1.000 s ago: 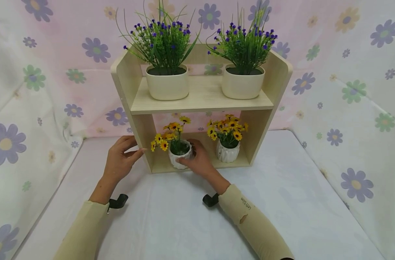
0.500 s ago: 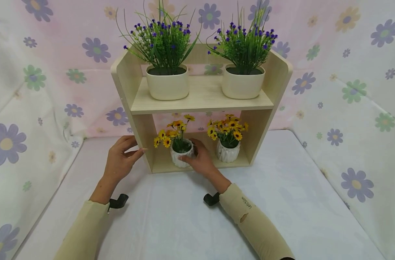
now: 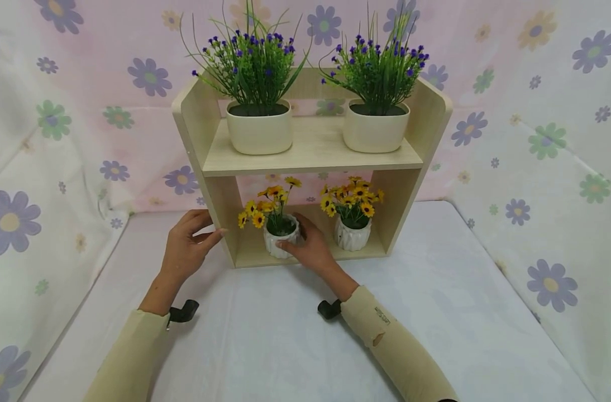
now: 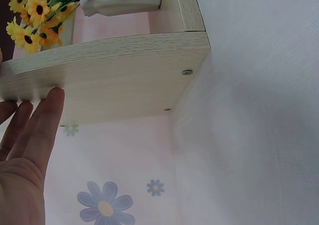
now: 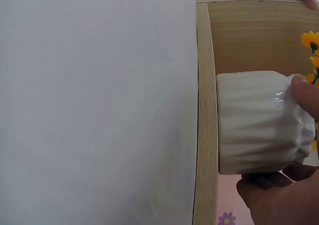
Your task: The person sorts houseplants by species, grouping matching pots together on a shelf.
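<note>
In the head view my right hand (image 3: 310, 245) grips a small white ribbed flowerpot (image 3: 275, 243) with yellow daisy-like flowers (image 3: 267, 205), its thumb on the front and fingers round the far right side. The pot stands upright on the lower board of a pale wooden shelf (image 3: 313, 162), as the right wrist view also shows the white pot (image 5: 259, 122) against the board. My left hand (image 3: 187, 248) rests on the shelf's left side panel, straight fingers (image 4: 47, 120) touching its outer face and thumb at the front edge.
A matching pot of yellow flowers (image 3: 353, 234) stands on the lower board at right. Above, two cream planters (image 3: 260, 131) with purple-flowered greenery stand on the upper board. White cloth (image 3: 265, 335) covers the table; flower-print cloth (image 3: 516, 139) hangs around it.
The held flowerpot has shifted slightly right and back on the lower board, mostly in the first half second. My left hand has stayed at the side panel.
</note>
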Available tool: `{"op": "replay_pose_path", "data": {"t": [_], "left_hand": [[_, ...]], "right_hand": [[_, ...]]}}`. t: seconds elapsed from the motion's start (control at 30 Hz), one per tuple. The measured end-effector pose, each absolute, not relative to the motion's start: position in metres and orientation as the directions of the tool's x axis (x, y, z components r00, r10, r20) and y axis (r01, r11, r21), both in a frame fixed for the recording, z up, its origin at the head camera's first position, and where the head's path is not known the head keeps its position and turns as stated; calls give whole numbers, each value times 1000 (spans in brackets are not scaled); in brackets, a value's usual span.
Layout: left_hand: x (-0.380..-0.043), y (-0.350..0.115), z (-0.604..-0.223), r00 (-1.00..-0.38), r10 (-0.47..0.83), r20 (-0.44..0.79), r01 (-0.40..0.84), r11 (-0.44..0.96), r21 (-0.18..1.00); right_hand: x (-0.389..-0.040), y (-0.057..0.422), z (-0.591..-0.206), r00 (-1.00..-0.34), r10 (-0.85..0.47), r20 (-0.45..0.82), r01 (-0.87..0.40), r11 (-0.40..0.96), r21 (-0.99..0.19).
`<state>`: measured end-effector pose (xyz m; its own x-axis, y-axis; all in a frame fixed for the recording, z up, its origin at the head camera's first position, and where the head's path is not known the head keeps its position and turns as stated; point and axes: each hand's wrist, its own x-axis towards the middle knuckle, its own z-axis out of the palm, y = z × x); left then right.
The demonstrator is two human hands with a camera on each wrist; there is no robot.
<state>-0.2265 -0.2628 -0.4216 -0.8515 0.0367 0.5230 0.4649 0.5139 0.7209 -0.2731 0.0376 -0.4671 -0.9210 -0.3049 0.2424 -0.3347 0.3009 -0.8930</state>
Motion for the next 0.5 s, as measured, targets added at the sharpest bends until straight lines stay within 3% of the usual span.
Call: {"op": "replay_pose_path", "data": {"t": [0.5], "left_hand": [[-228,-260,-422,-840,52,540,491,497,716]], "right_hand": [[-256,65,-457,-895,-348,280,-397,332,-856]]}}
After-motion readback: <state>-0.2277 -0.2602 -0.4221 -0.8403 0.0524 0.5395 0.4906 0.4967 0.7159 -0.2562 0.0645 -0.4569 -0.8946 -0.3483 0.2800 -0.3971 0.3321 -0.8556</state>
